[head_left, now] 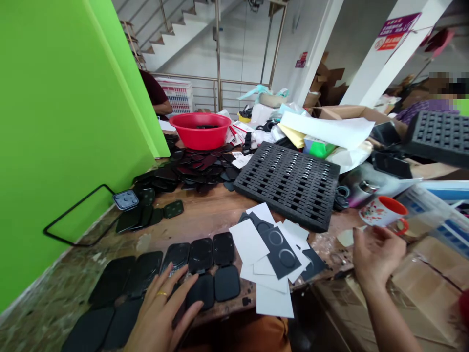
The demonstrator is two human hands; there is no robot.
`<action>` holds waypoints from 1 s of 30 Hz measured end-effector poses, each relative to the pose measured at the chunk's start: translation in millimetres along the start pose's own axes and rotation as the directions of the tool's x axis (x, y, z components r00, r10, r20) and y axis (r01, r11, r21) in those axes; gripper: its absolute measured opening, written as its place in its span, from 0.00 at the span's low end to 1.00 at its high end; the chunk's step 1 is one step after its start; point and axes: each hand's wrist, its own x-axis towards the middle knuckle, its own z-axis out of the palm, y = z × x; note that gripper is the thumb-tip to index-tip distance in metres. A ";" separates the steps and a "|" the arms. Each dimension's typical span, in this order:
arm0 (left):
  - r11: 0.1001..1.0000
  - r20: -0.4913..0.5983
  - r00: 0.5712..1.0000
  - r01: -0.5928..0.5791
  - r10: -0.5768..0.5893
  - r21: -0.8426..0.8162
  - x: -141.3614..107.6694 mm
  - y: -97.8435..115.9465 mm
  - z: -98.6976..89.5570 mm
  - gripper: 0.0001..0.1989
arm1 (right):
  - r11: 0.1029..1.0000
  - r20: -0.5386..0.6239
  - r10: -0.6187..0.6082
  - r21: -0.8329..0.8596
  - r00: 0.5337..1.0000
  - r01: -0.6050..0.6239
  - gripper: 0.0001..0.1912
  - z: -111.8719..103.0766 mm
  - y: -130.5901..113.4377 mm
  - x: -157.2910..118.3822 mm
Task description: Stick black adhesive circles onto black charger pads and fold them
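Note:
My left hand [166,303], a ring on one finger, lies spread over a row of opened black square flip cases [212,254] at the table's front edge. Its fingertips rest on or just above the cases and grip none of them. Over at the right edge, my right hand [379,252] is loosely curled with thumb and fingers apart, and nothing shows in it. Closest to it is a white and orange mug [381,211]. Between the hands lie scattered white cards [249,242] and a dark sheet with two ring outlines [281,252].
A black slotted foam tray [289,183] sits beyond the cards. Dark flat pieces [194,168] are heaped before a red basin [201,129]. A green panel [73,122] borders the left. Cardboard boxes [428,283] stand at right. Another person's arm [161,105] shows behind the panel.

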 end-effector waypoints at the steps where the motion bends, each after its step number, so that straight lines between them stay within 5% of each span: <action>1: 1.000 -0.014 1.000 -0.001 0.000 -0.016 0.2 -2.1 0.2 0.19 | 0.999 -0.025 -0.048 0.011 0.999 0.048 0.18 2.5 -16.1 4.5; 6: 1.000 -0.020 1.000 -0.014 0.013 -0.025 3.9 -4.1 2.7 0.19 | 0.938 0.286 -0.337 0.181 0.897 0.294 0.09 64.8 -92.3 41.8; 11: 0.999 -0.032 0.998 -0.044 0.044 0.016 -1.0 -4.0 0.1 0.20 | 0.943 0.401 -0.329 0.092 0.855 0.319 0.10 146.2 -120.4 82.2; 15: 0.999 -0.006 0.999 0.046 -0.046 0.020 -7.9 -1.9 -7.5 0.18 | 0.951 0.477 -0.274 0.005 0.835 0.309 0.07 172.4 -120.7 97.4; 20: 0.989 0.045 0.988 0.147 -0.146 -0.031 -7.0 10.8 -17.2 0.16 | 0.960 0.465 -0.251 0.007 0.849 0.280 0.09 164.4 -119.7 96.8; 26: 0.974 0.135 0.967 0.224 -0.216 -0.042 5.4 23.2 -19.6 0.17 | 0.932 0.329 -0.343 0.233 0.880 0.276 0.15 118.3 -147.4 59.9; 28: 0.974 0.158 0.964 0.222 -0.212 -0.044 11.4 27.4 -18.9 0.18 | 0.924 0.408 -0.297 0.350 0.864 0.152 0.15 103.9 -164.0 40.9; 30: 0.977 0.173 0.965 0.207 -0.197 -0.046 18.0 32.6 -17.5 0.18 | 0.901 0.610 -0.198 0.421 0.767 -0.103 0.16 94.6 -180.3 20.7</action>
